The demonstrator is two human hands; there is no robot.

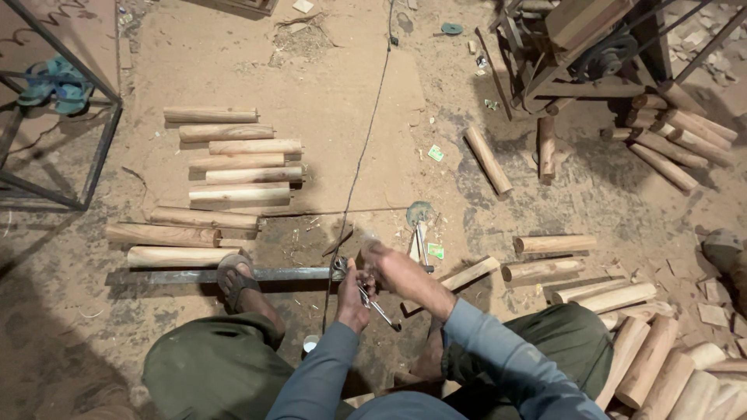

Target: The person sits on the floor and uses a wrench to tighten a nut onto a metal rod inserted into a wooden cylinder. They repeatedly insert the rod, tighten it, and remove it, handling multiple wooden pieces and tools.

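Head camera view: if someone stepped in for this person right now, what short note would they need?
Left hand: closed on a thin shiny metal tool, beside the end of the long flat metal bar on the dirt floor.
Right hand: blurred, over the same spot; grip unclear.
Left sandalled foot rests on the bar.
Smooth pale wooden pegs lie in neat rows at left; rougher wooden pieces are heaped at right.
Done and left: cannot tell.

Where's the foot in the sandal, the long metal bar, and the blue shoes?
Sandal point(236, 278), head view, on its strap.
Metal bar point(292, 274), head view, mid-length.
Blue shoes point(53, 84), head view, on the upper one.
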